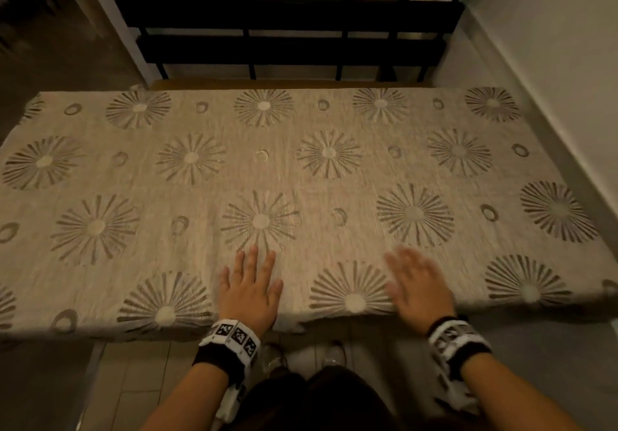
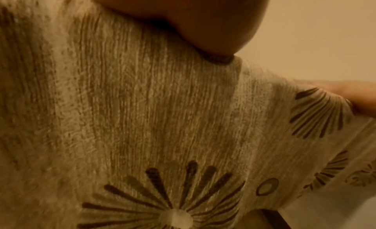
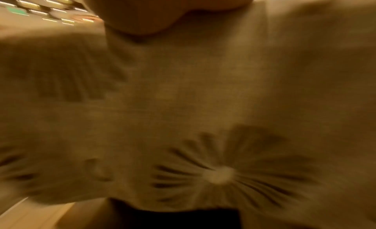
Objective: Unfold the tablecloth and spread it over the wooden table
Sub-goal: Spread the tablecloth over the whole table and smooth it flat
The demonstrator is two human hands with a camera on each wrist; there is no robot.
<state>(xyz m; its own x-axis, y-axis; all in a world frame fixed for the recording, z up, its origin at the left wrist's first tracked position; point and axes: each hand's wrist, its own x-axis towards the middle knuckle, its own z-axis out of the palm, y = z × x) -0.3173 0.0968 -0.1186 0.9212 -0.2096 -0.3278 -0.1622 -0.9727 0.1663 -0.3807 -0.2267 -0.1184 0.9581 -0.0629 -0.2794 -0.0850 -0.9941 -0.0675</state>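
A beige tablecloth (image 1: pixel 301 170) with brown starburst and ring prints lies spread flat over the whole table; a strip of bare wood (image 1: pixel 254 83) shows along the far edge. My left hand (image 1: pixel 249 283) lies palm down on the cloth near the front edge, fingers straight and spread. My right hand (image 1: pixel 418 280) is flat over the cloth a little to the right, fingers straight and blurred. In the left wrist view the cloth (image 2: pixel 142 119) fills the frame under my palm (image 2: pixel 193 20). The right wrist view shows blurred cloth (image 3: pixel 203 103) below the palm (image 3: pixel 152 11).
A black slatted bench or rail (image 1: pixel 287 29) stands just behind the table. A white wall (image 1: pixel 551 63) runs close along the right side. Tiled floor (image 1: pixel 133 380) and my feet (image 1: pixel 301 357) are below the front edge.
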